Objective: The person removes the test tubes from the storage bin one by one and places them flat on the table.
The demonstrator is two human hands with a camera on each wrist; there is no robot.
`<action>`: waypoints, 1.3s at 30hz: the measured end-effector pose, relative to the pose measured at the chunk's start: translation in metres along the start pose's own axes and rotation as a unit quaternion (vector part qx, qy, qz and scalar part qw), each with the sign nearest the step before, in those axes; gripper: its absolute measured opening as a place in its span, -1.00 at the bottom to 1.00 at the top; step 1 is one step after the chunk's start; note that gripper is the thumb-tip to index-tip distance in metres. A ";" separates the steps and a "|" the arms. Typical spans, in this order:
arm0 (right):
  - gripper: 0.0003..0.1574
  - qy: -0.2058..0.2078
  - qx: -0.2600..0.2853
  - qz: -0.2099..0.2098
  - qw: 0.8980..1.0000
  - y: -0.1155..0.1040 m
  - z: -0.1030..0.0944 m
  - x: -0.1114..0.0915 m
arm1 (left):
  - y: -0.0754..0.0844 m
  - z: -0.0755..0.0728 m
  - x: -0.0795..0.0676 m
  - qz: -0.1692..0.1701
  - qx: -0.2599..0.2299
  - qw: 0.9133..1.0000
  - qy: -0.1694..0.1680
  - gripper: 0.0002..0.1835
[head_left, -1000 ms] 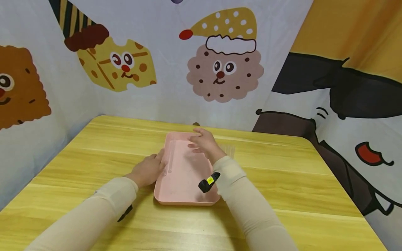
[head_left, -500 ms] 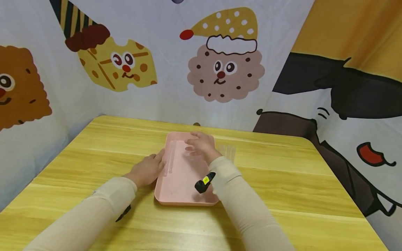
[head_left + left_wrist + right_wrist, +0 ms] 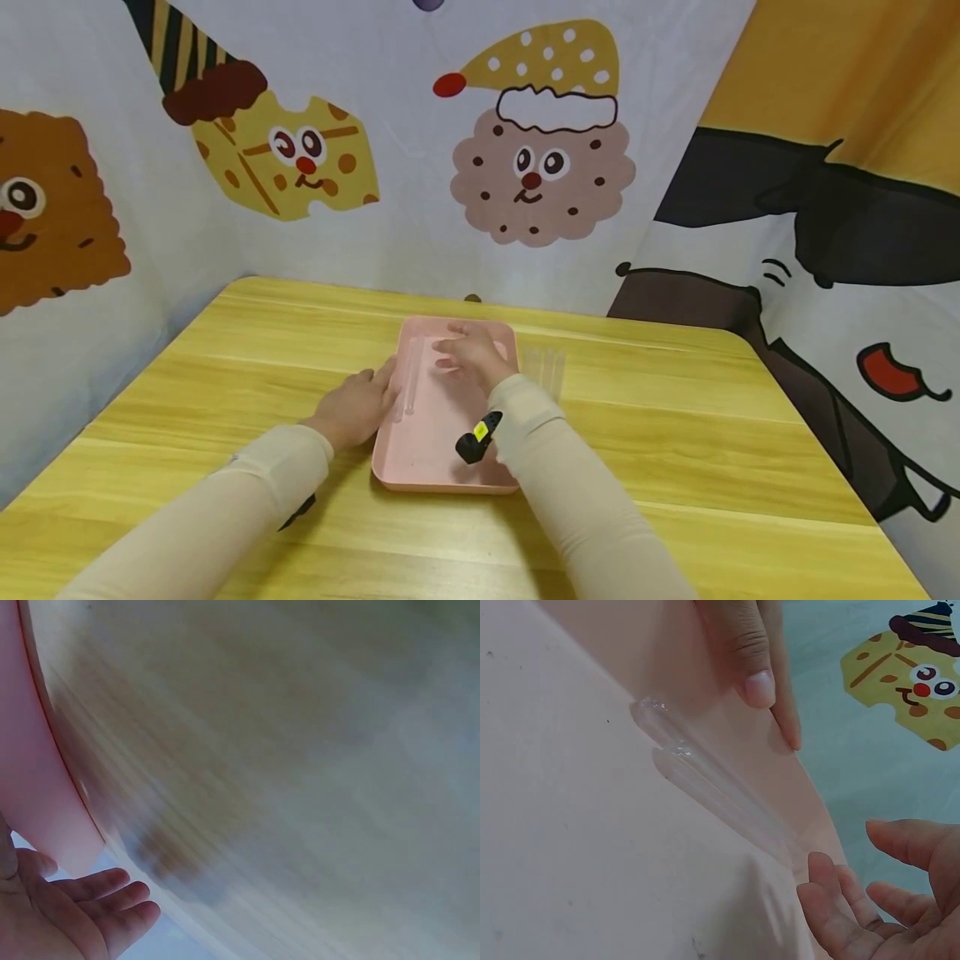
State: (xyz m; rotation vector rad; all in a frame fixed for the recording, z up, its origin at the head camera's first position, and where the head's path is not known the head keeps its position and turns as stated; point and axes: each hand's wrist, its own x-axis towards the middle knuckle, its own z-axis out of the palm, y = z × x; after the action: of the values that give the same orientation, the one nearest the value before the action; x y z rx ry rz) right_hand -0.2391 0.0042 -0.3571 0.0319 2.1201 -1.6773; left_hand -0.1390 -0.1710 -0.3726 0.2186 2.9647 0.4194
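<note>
A shallow pink tray (image 3: pixel 442 450) lies on the wooden table. Two clear, slender tubes (image 3: pixel 412 375) lie side by side inside it along the left wall; the right wrist view shows the tubes (image 3: pixel 712 791) close up, see-through. My left hand (image 3: pixel 356 407) holds the tray's left edge, thumb over the inner wall and a finger outside; its other fingers (image 3: pixel 124 907) extend loosely in the left wrist view. Above the tray's far half hovers my right hand (image 3: pixel 474 357), fingers spread and slightly bent with nothing between them, fingertips near the tubes' far ends.
More clear tubes (image 3: pixel 551 371) lie in a row on the table (image 3: pixel 675 417) just right of the tray, partly hidden by the right forearm. A cartoon-printed cloth (image 3: pixel 412 167) hangs behind the table's far edge.
My right hand has drifted left and slightly nearer over the tray, uncovering more of the tubes at right. My left hand keeps its place at the tray's edge.
</note>
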 end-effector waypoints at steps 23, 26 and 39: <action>-0.20 -0.013 0.014 0.031 0.999 0.011 0.019 0.010 | 0.000 -0.001 -0.001 0.005 0.008 1.000 0.004 -0.42; -0.19 -0.020 0.019 0.034 0.999 0.014 0.019 0.011 | 0.000 0.000 -0.001 0.009 0.014 1.000 0.006 -0.42; -0.18 -0.019 0.005 0.027 0.999 0.015 0.025 0.011 | 0.002 0.000 0.000 0.000 0.008 1.000 -0.003 -0.42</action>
State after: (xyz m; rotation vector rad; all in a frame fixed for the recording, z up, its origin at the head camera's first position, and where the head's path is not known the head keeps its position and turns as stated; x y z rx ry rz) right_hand -0.2370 -0.0183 -0.3789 0.0590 2.0652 -1.6441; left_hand -0.1384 -0.1695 -0.3720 0.2200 2.9638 0.3955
